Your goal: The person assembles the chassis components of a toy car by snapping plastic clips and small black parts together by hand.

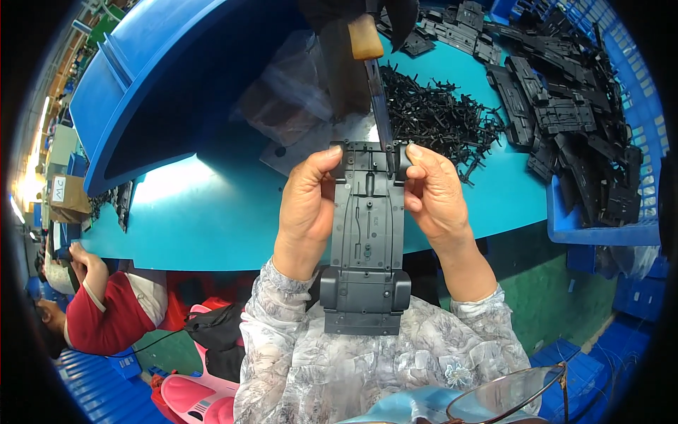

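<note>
A long black plastic chassis, like a toy car's base (369, 233), is held between my two hands with its near end close to my body. My left hand (306, 198) grips the far left corner, thumb on top. At the far right corner, my right hand (439, 192) is closed with thumb and bent fingers on the edge. A narrow metal rod (380, 106) slants down from a yellowish block (365, 39) and meets the chassis's far end, right of its middle. Whether it touches the plastic I cannot tell.
A pile of small black parts (441, 116) lies beyond my right hand on the turquoise table (240, 226). Black chassis pieces (565, 116) fill a blue crate (607, 237) at right. A large blue bin (134, 78) stands at left, near a clear plastic bag (296, 92). Another person (116, 311) sits left.
</note>
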`<action>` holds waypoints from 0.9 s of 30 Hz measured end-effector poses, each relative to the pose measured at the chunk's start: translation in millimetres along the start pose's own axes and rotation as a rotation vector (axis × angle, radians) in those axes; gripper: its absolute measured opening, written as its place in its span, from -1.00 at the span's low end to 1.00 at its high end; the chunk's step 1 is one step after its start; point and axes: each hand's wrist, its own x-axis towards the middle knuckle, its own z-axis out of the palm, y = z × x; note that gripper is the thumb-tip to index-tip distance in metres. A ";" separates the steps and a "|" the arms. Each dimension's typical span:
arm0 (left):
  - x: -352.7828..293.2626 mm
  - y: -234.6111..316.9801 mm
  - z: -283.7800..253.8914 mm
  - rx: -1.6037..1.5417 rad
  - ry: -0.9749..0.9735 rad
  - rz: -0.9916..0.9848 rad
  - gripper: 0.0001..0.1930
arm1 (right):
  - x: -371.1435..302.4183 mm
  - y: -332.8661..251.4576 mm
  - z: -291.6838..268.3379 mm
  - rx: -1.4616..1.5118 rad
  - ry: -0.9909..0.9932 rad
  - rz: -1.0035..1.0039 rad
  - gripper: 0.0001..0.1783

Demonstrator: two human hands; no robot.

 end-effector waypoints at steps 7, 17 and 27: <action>0.4 0.9 0.3 -0.003 -0.022 -0.016 -0.85 | -0.3 -1.1 1.3 0.015 0.002 -0.001 -0.79; 0.3 0.3 1.5 -0.019 -0.013 -0.011 -0.84 | -1.2 -1.3 2.7 -0.004 0.022 -0.007 -0.79; 1.8 1.0 0.7 -0.025 0.002 -0.019 -0.84 | 0.3 0.5 1.7 0.006 0.016 -0.022 -0.79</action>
